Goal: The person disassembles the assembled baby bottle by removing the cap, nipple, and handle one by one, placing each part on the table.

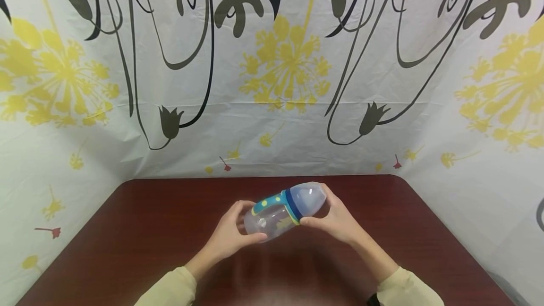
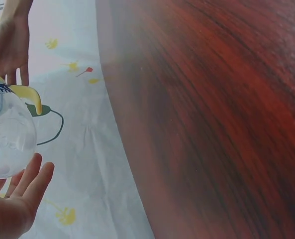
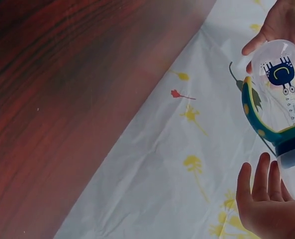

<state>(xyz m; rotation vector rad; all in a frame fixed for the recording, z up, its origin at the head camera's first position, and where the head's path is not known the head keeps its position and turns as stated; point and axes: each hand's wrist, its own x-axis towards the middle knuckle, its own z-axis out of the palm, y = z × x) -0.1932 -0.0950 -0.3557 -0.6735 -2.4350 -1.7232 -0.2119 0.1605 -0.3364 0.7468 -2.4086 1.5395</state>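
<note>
A clear baby bottle point(image 1: 272, 218) with a blue and yellow-dotted handle point(image 1: 269, 202) and a domed translucent cap point(image 1: 309, 198) is held tilted above the table, its cap end up to the right. My left hand point(image 1: 229, 230) grips the bottle's base, thumb along the near side. Around the cap end curls my right hand point(image 1: 340, 216), its thumb at the dark blue collar. In the right wrist view, a dark blue cartoon print point(image 3: 280, 72) shows on the bottle's clear wall. The left wrist view catches only part of the bottle point(image 2: 10, 134).
Below the hands lies a dark red-brown wooden table point(image 1: 170, 211) with rounded far corners. Behind it and along both sides hangs a white sheet point(image 1: 238, 74) printed with yellow flowers and grey stems. Pale yellow sleeves point(image 1: 174, 287) cover the forearms.
</note>
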